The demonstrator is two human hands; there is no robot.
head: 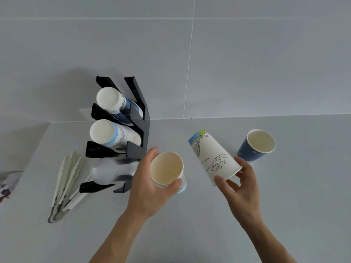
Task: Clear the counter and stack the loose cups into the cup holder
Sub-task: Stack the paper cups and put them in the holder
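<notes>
A black three-tier cup holder [141, 130] stands on the counter against the wall. Its top slot holds a stack of blue-printed cups [114, 101], the middle slot a stack of white printed cups [110, 132], and the bottom slot clear plastic cups [112, 171]. My left hand [150, 188] grips a white paper cup [167, 168], mouth facing up, just right of the holder. My right hand [239, 186] holds an upside-down white cup with line drawings [212, 154] by its rim. A dark blue cup [256, 145] stands upright on the counter beyond my right hand.
Several white tongs [66, 183] lie on the counter left of the holder. A partly visible object [9, 183] sits at the left edge. The tiled wall rises directly behind the counter [284, 186].
</notes>
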